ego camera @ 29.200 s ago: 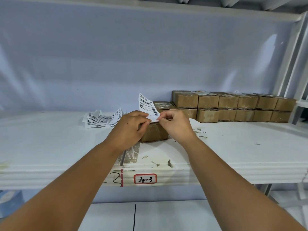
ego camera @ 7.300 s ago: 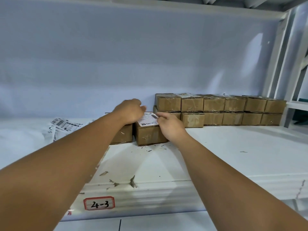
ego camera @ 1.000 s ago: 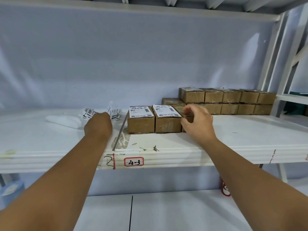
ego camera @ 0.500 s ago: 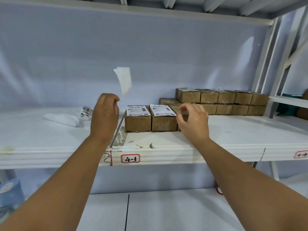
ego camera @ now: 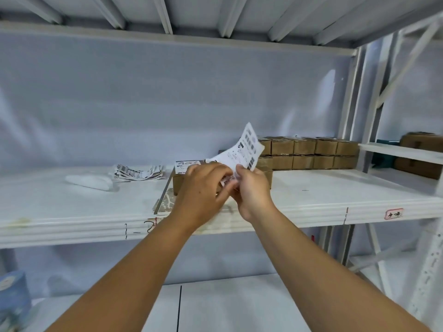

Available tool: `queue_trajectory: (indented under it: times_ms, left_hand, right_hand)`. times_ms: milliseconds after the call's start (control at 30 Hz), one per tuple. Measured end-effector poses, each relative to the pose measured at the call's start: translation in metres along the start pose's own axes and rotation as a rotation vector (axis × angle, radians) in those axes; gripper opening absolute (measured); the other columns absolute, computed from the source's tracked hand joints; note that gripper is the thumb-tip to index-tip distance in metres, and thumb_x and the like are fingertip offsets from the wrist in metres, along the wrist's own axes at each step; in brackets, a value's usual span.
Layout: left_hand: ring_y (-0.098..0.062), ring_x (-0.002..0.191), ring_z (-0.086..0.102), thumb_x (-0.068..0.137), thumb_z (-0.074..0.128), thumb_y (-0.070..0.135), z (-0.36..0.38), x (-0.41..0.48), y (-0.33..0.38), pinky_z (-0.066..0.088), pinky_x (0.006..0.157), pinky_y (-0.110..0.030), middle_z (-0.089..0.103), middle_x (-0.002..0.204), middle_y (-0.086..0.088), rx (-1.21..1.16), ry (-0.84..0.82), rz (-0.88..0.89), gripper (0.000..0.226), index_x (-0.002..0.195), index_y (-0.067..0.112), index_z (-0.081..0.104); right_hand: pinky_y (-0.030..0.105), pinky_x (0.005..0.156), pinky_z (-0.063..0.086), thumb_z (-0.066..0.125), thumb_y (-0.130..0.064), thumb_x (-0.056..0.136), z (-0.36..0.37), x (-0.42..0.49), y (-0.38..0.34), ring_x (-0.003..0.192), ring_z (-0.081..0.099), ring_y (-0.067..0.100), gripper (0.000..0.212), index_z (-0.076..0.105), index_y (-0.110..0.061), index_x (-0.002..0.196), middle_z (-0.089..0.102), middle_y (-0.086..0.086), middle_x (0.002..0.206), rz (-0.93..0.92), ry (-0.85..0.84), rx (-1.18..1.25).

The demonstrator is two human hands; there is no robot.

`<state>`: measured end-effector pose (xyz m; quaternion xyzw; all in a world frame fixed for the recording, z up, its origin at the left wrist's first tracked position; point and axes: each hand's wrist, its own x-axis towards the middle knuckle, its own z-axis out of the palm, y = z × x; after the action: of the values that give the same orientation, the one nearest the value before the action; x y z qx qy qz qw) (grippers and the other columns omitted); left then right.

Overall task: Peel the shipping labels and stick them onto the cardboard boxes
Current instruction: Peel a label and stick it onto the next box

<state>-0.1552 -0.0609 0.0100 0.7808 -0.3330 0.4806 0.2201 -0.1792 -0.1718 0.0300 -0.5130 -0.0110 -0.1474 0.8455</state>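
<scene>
Shipping label [ego camera: 244,152]: held in the air over front of shelf, btwn both hands; printed side w/ barcodes faces camera; upper end curls up & to the right, lower end hidden in the fingers.
L hand [ego camera: 203,188]: fingers curled, pinching label's lower edge from the left; back of hand toward camera.
R hand [ego camera: 251,188]: thumb & fingers pinch same lower edge from the right; meets L hand's fingertips.
Peel: can't tell if backing is coming off; blurred at the pinch.
Labelled box [ego camera: 178,185]: on shelf just behind L hand, white label flat on top; mostly hidden by the hands.
Box stack [ego camera: 309,153]: brown cartons, two rows high, back right of shelf, behind the held label.
Loose labels [ego camera: 137,172]: curled pile on shelf, left of labelled box, apart from it.
White wad [ego camera: 90,182]: lies left of that pile, near it.
Shelf [ego camera: 72,212]: white, worn patch at front under the hands; red-edged tag [ego camera: 393,213] on front lip, right side.
</scene>
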Motion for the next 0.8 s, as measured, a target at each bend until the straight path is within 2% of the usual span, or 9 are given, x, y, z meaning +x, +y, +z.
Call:
queue_trajectory:
  times_ms: [133, 267, 333, 400, 500, 600, 667, 733, 800]
  left_hand:
    - [-0.012, 0.1, 0.053, 0.085, 0.062, 0.019, -0.008, 0.001, 0.008, 0.03, 0.082, -0.009, 0.055, 0.113, -0.004, -0.255, 0.16, -0.442, 0.016, 0.1, 0.014, 0.065]
    - [-0.005, 0.083, 0.062, 0.087, 0.063, 0.013, -0.017, 0.003, 0.014, 0.047, 0.073, -0.013, 0.062, 0.103, 0.004, -0.686, 0.135, -0.886, 0.024, 0.108, 0.023, 0.058]
    - [-0.014, 0.074, 0.068, 0.088, 0.058, 0.003, -0.023, 0.004, 0.018, 0.055, 0.071, -0.025, 0.068, 0.09, -0.005, -0.973, 0.161, -1.007, 0.022, 0.108, 0.012, 0.059]
    - [-0.011, 0.062, 0.068, 0.09, 0.051, -0.006, -0.028, 0.005, 0.024, 0.055, 0.058, -0.021, 0.068, 0.084, -0.009, -1.179, 0.166, -1.065, 0.017, 0.101, 0.003, 0.061]
    - [-0.007, 0.054, 0.066, 0.089, 0.052, -0.007, -0.034, 0.003, 0.029, 0.055, 0.056, -0.016, 0.069, 0.073, -0.005, -1.283, 0.133, -1.167, 0.016, 0.093, 0.004, 0.063]
    - [-0.009, 0.055, 0.065, 0.088, 0.055, -0.006, -0.037, 0.003, 0.032, 0.054, 0.059, -0.017, 0.07, 0.066, -0.002, -1.296, 0.14, -1.247, 0.015, 0.088, 0.008, 0.062]
    - [-0.012, 0.064, 0.065, 0.087, 0.056, -0.006, -0.038, 0.004, 0.035, 0.054, 0.062, -0.018, 0.069, 0.077, -0.006, -1.295, 0.187, -1.266, 0.016, 0.096, 0.006, 0.061]
    - [-0.015, 0.07, 0.066, 0.086, 0.057, -0.006, -0.038, 0.005, 0.037, 0.056, 0.063, -0.019, 0.068, 0.086, -0.01, -1.259, 0.224, -1.234, 0.022, 0.106, 0.002, 0.059]
    - [-0.02, 0.072, 0.067, 0.085, 0.058, -0.007, -0.038, 0.004, 0.039, 0.057, 0.065, -0.021, 0.068, 0.092, -0.016, -1.167, 0.235, -1.168, 0.025, 0.11, -0.002, 0.058]
  right_hand:
    - [0.032, 0.07, 0.055, 0.048, -0.006, 0.096, -0.006, -0.007, -0.004, 0.075, 0.065, 0.015, 0.016, 0.059, -0.018, 0.098, 0.068, 0.001, 0.089, -0.026, 0.007, -0.12]
    - [0.03, 0.066, 0.054, 0.05, -0.004, 0.095, -0.007, -0.015, -0.008, 0.074, 0.064, 0.012, 0.023, 0.056, -0.024, 0.087, 0.066, -0.003, 0.086, -0.057, -0.009, -0.123]
    - [0.027, 0.064, 0.055, 0.051, -0.006, 0.095, -0.006, -0.017, -0.008, 0.073, 0.065, 0.011, 0.021, 0.058, -0.025, 0.088, 0.067, -0.003, 0.087, -0.067, -0.021, -0.151]
    - [0.027, 0.064, 0.054, 0.051, -0.008, 0.096, -0.005, -0.019, -0.009, 0.073, 0.065, 0.011, 0.019, 0.059, -0.025, 0.089, 0.068, -0.003, 0.087, -0.068, -0.025, -0.174]
    - [0.027, 0.065, 0.053, 0.053, -0.008, 0.094, -0.003, -0.02, -0.009, 0.075, 0.065, 0.01, 0.015, 0.058, -0.022, 0.097, 0.068, -0.002, 0.094, -0.093, 0.006, -0.17]
    - [0.024, 0.059, 0.05, 0.064, -0.004, 0.085, -0.003, -0.016, -0.002, 0.088, 0.059, 0.013, 0.042, 0.04, -0.019, 0.116, 0.05, 0.0, 0.114, -0.299, 0.254, -0.343]
    - [0.032, 0.075, 0.051, 0.069, -0.003, 0.077, -0.006, -0.015, 0.004, 0.099, 0.046, 0.017, 0.054, 0.032, -0.015, 0.116, 0.031, 0.0, 0.117, -0.549, 0.426, -0.592]
    - [0.035, 0.087, 0.045, 0.068, -0.002, 0.073, -0.009, -0.016, 0.013, 0.1, 0.037, 0.017, 0.053, 0.034, -0.015, 0.112, 0.032, 0.004, 0.112, -0.857, 0.456, -0.826]
    - [0.034, 0.083, 0.041, 0.063, -0.001, 0.072, -0.008, -0.015, 0.02, 0.095, 0.041, 0.025, 0.042, 0.04, -0.017, 0.102, 0.046, 0.009, 0.103, -1.064, 0.387, -0.973]
